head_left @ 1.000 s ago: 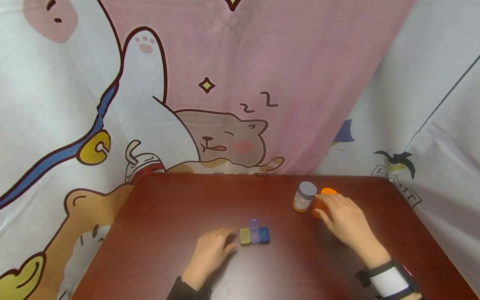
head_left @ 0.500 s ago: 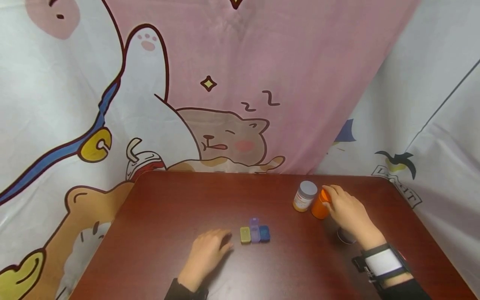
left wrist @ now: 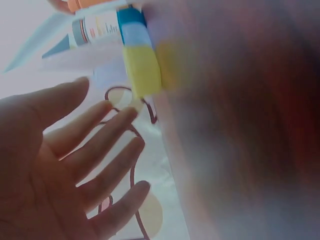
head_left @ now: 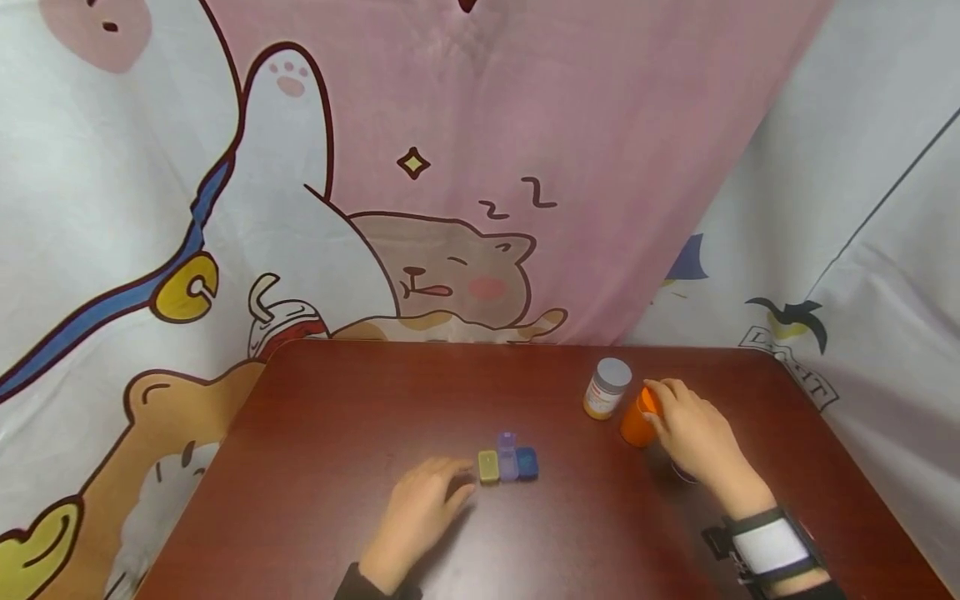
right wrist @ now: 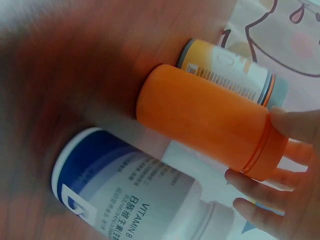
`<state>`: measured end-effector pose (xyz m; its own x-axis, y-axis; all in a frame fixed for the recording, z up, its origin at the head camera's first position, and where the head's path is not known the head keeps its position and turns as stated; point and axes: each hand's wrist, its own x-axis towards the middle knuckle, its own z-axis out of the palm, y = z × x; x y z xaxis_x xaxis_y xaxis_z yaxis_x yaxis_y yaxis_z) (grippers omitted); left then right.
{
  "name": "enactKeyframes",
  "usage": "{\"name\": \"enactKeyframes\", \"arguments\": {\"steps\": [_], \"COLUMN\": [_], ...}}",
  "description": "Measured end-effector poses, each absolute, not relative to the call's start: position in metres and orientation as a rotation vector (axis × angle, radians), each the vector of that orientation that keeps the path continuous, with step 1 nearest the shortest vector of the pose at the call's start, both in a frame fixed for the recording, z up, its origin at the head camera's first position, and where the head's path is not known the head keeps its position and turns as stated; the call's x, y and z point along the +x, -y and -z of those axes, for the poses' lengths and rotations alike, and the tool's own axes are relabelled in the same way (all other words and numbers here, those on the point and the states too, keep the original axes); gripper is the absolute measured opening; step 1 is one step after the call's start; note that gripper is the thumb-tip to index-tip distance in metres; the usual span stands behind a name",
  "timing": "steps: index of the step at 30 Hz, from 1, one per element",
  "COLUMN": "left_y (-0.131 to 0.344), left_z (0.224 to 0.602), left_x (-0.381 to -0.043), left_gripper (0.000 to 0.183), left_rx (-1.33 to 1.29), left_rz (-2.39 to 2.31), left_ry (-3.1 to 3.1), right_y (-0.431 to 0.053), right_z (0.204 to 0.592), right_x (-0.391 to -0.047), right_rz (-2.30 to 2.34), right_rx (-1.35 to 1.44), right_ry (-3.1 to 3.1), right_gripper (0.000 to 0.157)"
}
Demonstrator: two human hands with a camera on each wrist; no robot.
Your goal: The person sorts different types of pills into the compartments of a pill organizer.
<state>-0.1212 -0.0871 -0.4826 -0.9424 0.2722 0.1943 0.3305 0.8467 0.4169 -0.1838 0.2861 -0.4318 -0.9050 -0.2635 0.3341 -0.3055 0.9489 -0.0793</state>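
Cartoon-printed cloth (head_left: 585, 125), softly creased, hangs behind a glossy, reddish-brown table (head_left: 360, 400). Four containers are on it. Near the middle lies a pill box (head_left: 508, 465) of three joined cells, yellow at the left, purple between, blue at the right; the purple lid is raised toward the far side, and what the cells hold is too small to tell. To the right and farther back, an orange bottle (head_left: 636, 427) stands just beside a grey-lidded jar (head_left: 606, 390) on its left. On the near right is a vitamin bottle (right wrist: 130, 190), mostly hidden in the head view. The right hand (head_left: 693, 433) grips the orange bottle by its lid, thumb and fingers on opposite sides. The left hand (head_left: 423, 508) has its fingers loosely spread just left of the yellow cell; whether they touch it, I cannot tell. Smooth orange plastic forms a plain cylinder; the jar is round with a white-and-yellow label, the vitamin bottle white and blue with printed lettering, the cells rounded, small blocks.
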Motion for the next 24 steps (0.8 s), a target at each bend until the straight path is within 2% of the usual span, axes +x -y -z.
{"name": "enactKeyframes", "arguments": {"steps": [11, 24], "left_y": [0.063, 0.048], "left_z": [0.473, 0.474], "left_x": [-0.105, -0.092], "left_gripper": [0.035, 0.065], "left_rx": [-0.610, -0.699], "left_rz": [0.848, 0.914], "left_ry": [2.925, 2.995], "right_y": [-0.243, -0.179], "right_z": [0.430, 0.431], "right_x": [-0.140, -0.097], "right_rz": [-0.108, -0.105], "right_rx": [0.602, 0.881], "right_ry": [2.651, 2.513], "right_gripper": [0.051, 0.049]}}
